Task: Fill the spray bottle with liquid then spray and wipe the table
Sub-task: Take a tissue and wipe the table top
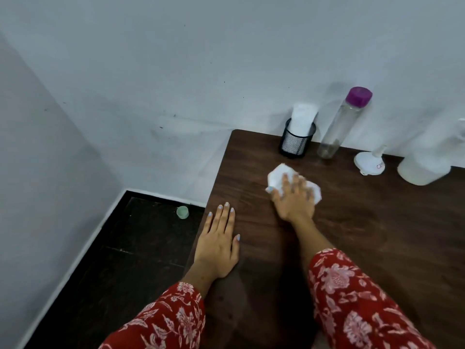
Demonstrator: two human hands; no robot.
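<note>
- Head view: right hand (294,197) pressed palm-down on a crumpled white tissue (279,176), fingers spread over it and pinning it to the dark wooden table (377,235); slightly blurred.
- Left hand (217,244) released, holding nothing, flat on the table near its left edge with fingers straight and close together (thumb out to the side).
- Two hands, two red floral sleeves (357,306), one tissue under the palm.
- Along the wall: one black mesh cup (297,143) stuffed with white tissues, one clear bottle (339,127) with a purple cap just beside it, one white funnel (368,162) upside down, one pale spray bottle (425,167) at the right edge, partly cut off.
- Right forearm stretched forward across the table; left forearm angled in from the lower left.
- One small green jar (183,212) down on the dark floor.
</note>
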